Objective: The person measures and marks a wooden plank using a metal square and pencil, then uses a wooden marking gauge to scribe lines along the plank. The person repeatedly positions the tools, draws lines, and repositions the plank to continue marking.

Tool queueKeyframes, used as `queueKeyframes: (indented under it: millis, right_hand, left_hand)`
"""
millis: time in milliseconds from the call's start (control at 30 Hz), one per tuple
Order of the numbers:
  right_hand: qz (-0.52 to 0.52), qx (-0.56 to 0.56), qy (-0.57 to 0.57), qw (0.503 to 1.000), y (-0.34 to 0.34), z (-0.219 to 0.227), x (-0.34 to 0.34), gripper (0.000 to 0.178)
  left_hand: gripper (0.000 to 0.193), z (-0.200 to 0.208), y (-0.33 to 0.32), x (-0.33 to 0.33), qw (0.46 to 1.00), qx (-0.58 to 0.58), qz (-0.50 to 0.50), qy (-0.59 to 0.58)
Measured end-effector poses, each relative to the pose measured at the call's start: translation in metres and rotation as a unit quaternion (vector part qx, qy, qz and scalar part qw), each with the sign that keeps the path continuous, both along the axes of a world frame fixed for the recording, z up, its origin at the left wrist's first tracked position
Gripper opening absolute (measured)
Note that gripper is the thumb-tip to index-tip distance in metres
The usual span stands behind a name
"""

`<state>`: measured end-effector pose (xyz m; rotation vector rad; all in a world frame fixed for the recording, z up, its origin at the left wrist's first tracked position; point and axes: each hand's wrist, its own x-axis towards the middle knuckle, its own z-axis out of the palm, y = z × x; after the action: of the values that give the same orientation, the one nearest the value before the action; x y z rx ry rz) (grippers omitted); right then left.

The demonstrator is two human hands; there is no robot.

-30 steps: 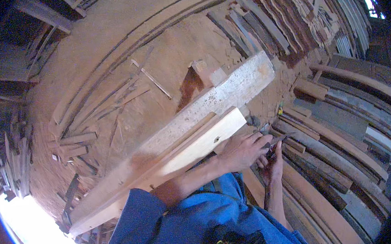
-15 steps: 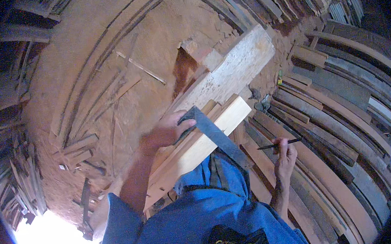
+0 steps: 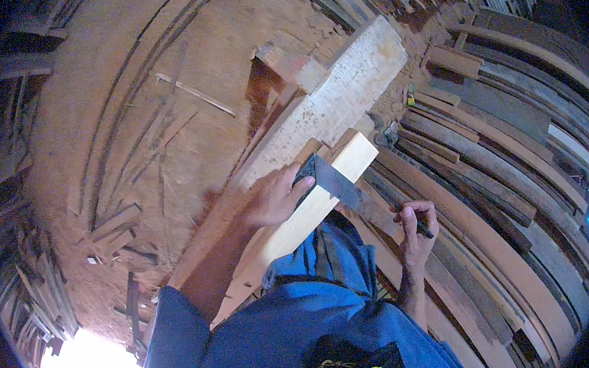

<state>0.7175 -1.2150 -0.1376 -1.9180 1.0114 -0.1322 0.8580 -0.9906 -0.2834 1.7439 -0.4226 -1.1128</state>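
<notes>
A pale, squared timber point(image 3: 356, 153) lies slantwise in front of me, its far end up and to the right. My left hand point(image 3: 276, 196) is closed around the dark stock of a try square point(image 3: 339, 182), holding it against the timber. The square's grey metal blade crosses the pale face and reaches past the near edge. Right of the blade, raised off the wood, my right hand point(image 3: 417, 233) grips a slim dark pencil point(image 3: 425, 230), partly covered by the fingers. Whether it is a pencil or a pen is hard to tell.
Beyond the timber runs a thick, whitish, worn bench plank point(image 3: 330, 105). Long boards point(image 3: 493, 251) are stacked along the right side. Wood scraps point(image 3: 119, 222) and a thin pale stick point(image 3: 197, 95) lie on the brown dirt floor. Bright light enters at lower left.
My left hand and the square have shifted up and right along the timber, toward its far end. My right hand has moved slightly left, closer to the blade, and the pencil has turned in its fingers.
</notes>
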Motion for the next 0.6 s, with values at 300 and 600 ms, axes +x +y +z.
queueKeyframes:
  millis: [300, 600]
  right_hand:
    - [0.014, 0.022, 0.012, 1.0, 0.001, -0.001, 0.003, 0.017]
    - [0.029, 0.031, 0.002, 0.999, 0.006, -0.001, 0.018, 0.015]
  left_hand:
    - [0.035, -0.005, 0.001, 0.002, 0.998, -0.022, -0.006, 0.061]
    - [0.033, 0.009, -0.001, 0.01, 0.997, -0.022, -0.002, 0.078]
